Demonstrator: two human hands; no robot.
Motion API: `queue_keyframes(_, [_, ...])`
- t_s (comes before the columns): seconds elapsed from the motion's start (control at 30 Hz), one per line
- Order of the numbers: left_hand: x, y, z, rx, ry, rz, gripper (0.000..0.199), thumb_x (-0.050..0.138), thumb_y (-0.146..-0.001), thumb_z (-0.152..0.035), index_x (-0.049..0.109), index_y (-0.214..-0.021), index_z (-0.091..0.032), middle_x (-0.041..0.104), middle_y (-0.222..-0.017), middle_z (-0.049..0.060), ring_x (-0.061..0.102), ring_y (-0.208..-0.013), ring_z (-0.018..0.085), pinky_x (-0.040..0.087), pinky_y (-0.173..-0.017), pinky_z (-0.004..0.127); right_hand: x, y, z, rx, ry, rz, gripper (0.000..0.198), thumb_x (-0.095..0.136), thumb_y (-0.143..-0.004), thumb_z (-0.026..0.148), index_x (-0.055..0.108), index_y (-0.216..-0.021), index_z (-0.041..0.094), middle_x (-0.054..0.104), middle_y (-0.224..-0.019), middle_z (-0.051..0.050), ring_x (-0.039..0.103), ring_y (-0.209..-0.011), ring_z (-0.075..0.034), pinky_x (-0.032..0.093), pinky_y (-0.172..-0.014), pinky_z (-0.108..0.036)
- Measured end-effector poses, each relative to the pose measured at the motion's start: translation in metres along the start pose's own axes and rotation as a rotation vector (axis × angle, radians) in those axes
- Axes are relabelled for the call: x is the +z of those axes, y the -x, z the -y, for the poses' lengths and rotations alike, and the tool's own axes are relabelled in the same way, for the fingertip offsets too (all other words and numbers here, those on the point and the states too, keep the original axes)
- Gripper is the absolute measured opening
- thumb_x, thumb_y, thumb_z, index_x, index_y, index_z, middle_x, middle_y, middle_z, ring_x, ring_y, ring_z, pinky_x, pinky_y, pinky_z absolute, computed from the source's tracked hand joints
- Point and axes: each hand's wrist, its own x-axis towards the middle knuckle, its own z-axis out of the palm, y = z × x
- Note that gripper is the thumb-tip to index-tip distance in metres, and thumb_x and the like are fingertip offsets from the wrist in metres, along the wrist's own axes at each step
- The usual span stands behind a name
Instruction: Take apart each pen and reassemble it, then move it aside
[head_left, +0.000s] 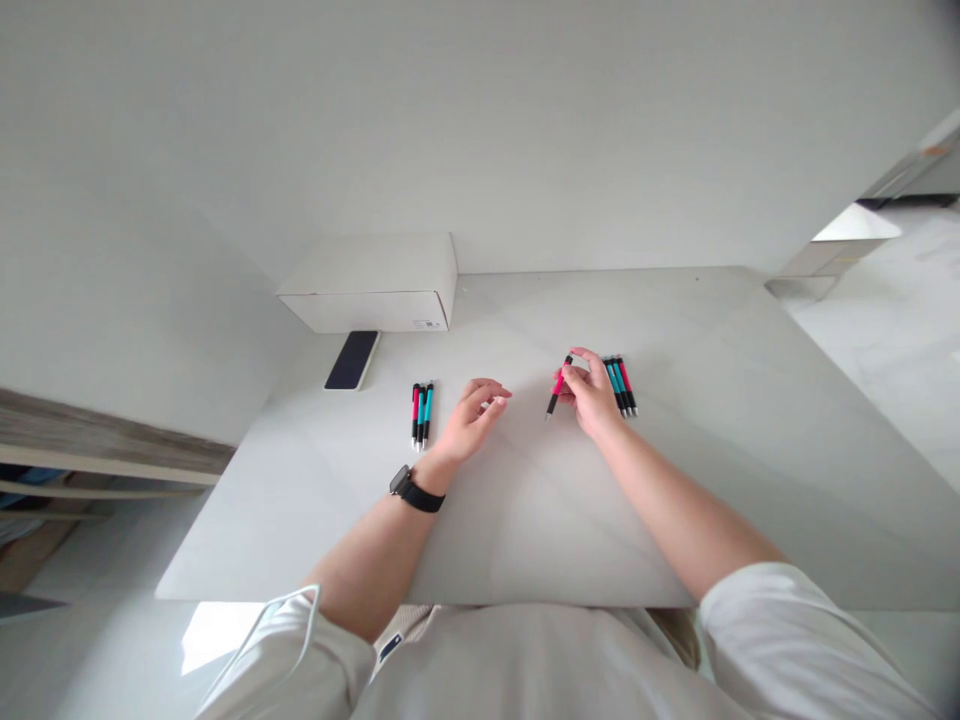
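Between the thumb and fingers of my right hand (589, 395) is a red pen (558, 388) with black ends, tilted with its tip pointing down toward me. Just right of that hand lies a row of several pens (624, 385), teal and red with black grips, partly hidden by the fingers. My left hand (474, 415) hovers around the middle of the table with its fingers curved and apart, holding nothing. To its left, a group of three pens (421, 415) lies side by side, one red and two teal, tips toward me.
A white box (367, 310) stands against the wall at the back left. In front of it lies a phone (352, 360) with a dark screen. The white table (525, 530) has its left edge sloping toward a wooden shelf (112, 440).
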Motion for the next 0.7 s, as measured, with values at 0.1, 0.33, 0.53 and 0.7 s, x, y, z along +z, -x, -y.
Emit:
queue_keyframes(0.1, [0.0, 0.0, -0.0006, 0.017, -0.002, 0.007, 0.036, 0.053, -0.105, -0.051, 0.074, -0.118, -0.025, 0.06, -0.129, 0.012, 0.061, -0.12, 0.024, 0.055, -0.097, 0.035, 0.0001, -0.0002, -0.0002, -0.047, 0.057, 0.004, 0.059, 0.081, -0.08, 0.059, 0.054, -0.125, 0.032, 0.074, -0.088, 0.002, 0.07, -0.068, -0.017, 0.059, -0.059, -0.028])
queue_keyframes(0.33, [0.0009, -0.0001, -0.0033, 0.029, -0.008, 0.018, 0.038, 0.052, -0.105, -0.053, 0.074, -0.117, -0.024, 0.063, -0.125, 0.012, 0.062, -0.118, 0.024, 0.057, -0.093, 0.035, -0.0018, -0.0023, -0.0035, -0.085, 0.092, -0.004, 0.055, 0.078, -0.083, 0.059, 0.051, -0.122, 0.032, 0.071, -0.09, 0.003, 0.071, -0.069, -0.016, 0.059, -0.06, -0.028])
queue_keyframes(0.53, [0.0009, -0.0011, -0.0013, 0.032, -0.023, 0.03, 0.038, 0.051, -0.105, -0.052, 0.074, -0.115, -0.024, 0.063, -0.123, 0.011, 0.062, -0.119, 0.024, 0.057, -0.091, 0.033, -0.0034, -0.0041, -0.0056, -0.1, 0.084, -0.017, 0.056, 0.078, -0.084, 0.058, 0.049, -0.124, 0.032, 0.072, -0.091, 0.003, 0.071, -0.069, -0.016, 0.059, -0.06, -0.029])
queue_keyframes(0.7, [0.0015, -0.0009, 0.0001, 0.035, -0.025, 0.04, 0.037, 0.051, -0.106, -0.051, 0.074, -0.115, -0.024, 0.063, -0.123, 0.012, 0.062, -0.119, 0.024, 0.056, -0.091, 0.034, -0.004, -0.0047, -0.0069, -0.105, 0.065, -0.027, 0.056, 0.078, -0.083, 0.058, 0.05, -0.123, 0.032, 0.071, -0.091, 0.002, 0.071, -0.068, -0.016, 0.059, -0.061, -0.03])
